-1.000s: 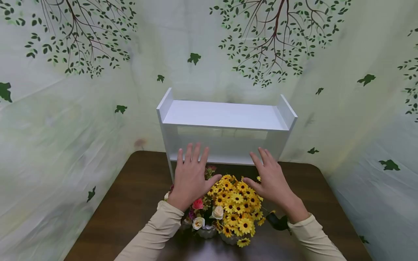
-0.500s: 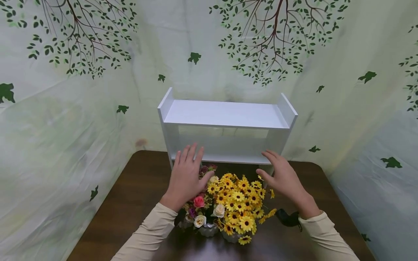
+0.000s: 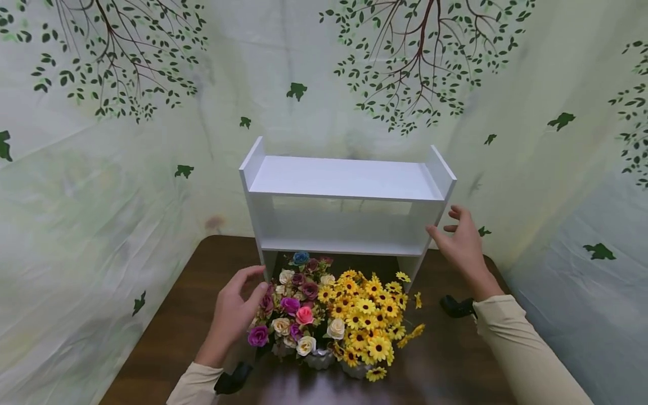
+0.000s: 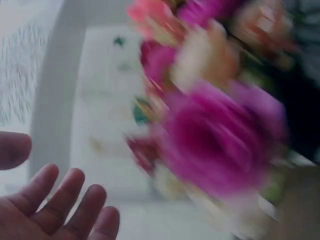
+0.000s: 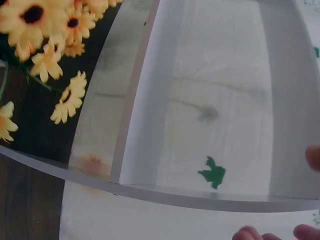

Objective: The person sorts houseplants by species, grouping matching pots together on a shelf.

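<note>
A white two-tier shelf (image 3: 344, 179) stands on the table. In front of it are mixed artificial roses (image 3: 291, 320) in pink, purple and cream, and yellow daisy-like flowers (image 3: 367, 318) in ribbed grey pots (image 3: 320, 360). My left hand (image 3: 235, 309) is just left of the roses, holding nothing, its thumb and fingers apart; a large purple rose (image 4: 220, 137) blurs in the left wrist view. My right hand (image 3: 463, 250) hovers by the shelf's right side panel. In the right wrist view its fingertips (image 5: 250, 234) lie outside that panel, with no grip on it visible.
A dark brown table (image 3: 202, 292) with rounded back corners carries everything. Behind it hangs a pale curtain (image 3: 126, 197) printed with branches and leaves. Black straps (image 3: 457, 306) of the wrist cameras show at both sleeves.
Both hands have parted from above the flowers. The left moved left and down beside the roses; the right moved right and up to the shelf's side. Flowers and shelf stay put.
</note>
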